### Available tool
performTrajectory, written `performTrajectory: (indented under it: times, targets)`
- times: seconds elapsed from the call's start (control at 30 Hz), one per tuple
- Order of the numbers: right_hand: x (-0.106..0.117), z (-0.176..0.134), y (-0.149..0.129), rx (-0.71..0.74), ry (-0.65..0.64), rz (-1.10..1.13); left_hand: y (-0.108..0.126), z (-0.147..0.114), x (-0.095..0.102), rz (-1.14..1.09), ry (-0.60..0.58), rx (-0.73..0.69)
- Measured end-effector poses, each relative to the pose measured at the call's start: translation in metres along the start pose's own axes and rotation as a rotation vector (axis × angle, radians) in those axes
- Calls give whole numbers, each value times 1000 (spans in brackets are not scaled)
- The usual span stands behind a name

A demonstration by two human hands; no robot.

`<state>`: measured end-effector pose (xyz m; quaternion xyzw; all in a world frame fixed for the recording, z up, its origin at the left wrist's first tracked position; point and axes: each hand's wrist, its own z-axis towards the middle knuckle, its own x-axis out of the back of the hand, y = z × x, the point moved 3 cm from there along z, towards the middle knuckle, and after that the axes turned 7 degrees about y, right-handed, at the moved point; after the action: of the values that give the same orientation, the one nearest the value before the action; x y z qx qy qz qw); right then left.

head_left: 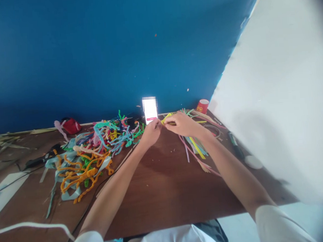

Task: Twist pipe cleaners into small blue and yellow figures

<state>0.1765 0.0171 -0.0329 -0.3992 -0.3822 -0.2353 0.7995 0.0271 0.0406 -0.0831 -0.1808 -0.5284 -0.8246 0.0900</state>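
Note:
Above the far part of the brown table (155,198), both my hands meet at a thin yellow strip (166,117). My left hand (151,132) pinches its near end, fingertips pressed together. My right hand (184,122) is closed on the same strip, just to the right, and its fingers cover part of it. Whether the strip is paper or plastic I cannot tell. Right behind my left hand, a phone (150,110) with a lit screen leans upright by the wall. Under my right forearm lies a bundle of coloured strips (198,148) in pink, yellow, green and white.
A tangled heap of fuzzy pipe cleaners (107,137) spreads over the left side, with orange ones (85,173) nearest me. Behind them sits a red pouch (71,125). A black tool (43,157) with a cord lies farther left. At right are a red cup (202,106) and a marker (233,139).

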Motion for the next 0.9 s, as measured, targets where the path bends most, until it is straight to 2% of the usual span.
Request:
performTrajectory:
  times: [0.17, 0.33, 0.5, 0.6, 0.67, 0.77, 0.9]
  targets:
    - [-3, 1, 8, -43, -3, 71, 1, -1, 1, -240, -15, 111]
    - [-2, 2, 31, -182, -41, 216, 10, -2, 4, -461, -218, 179]
    - [1, 5, 42, -109, -125, 239, 17, -4, 11, -378, -417, 108]
    - [2, 5, 42, -113, -141, 264, 16, -6, 11, -251, -483, 61]
    - [3, 4, 40, -118, -125, 264, 12, -6, 9, -149, -477, 33]
    - [2, 3, 34, -107, -81, 236, 3, -4, 4, 12, -378, -44]
    - [-2, 3, 21, -100, -45, 197, -7, 0, -1, 126, -225, -63]
